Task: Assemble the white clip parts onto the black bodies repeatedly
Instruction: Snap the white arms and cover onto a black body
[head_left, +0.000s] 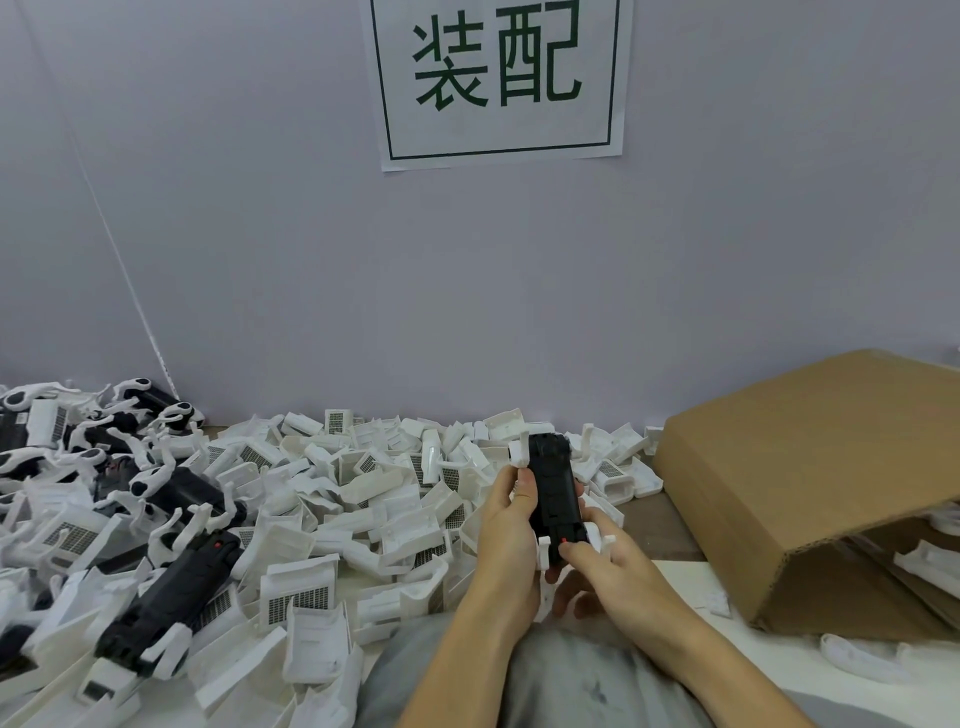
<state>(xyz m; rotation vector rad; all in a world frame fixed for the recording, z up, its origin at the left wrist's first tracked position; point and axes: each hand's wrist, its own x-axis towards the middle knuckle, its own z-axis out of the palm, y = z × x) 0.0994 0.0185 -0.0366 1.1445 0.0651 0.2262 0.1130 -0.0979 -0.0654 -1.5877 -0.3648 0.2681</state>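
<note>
While left hand (511, 512) grips black body (556, 499) upright, right hand (605, 564) pinches its base

Two bare forearms are seen entering from the 6 o'clock edge, with no sleeves, watch, rings or gloves on them. The left hand (511, 512) and the right hand (605, 564) are uncovered, and the fingernails are kept short and unpainted. Between and below the forearms, toward 6 o'clock, light grey trousers (561, 686) are worn; the fabric is soft and creased, and small dark specks are scattered over it around the middle of the lap. Nothing more of the clothing is shown in the head view.
</note>
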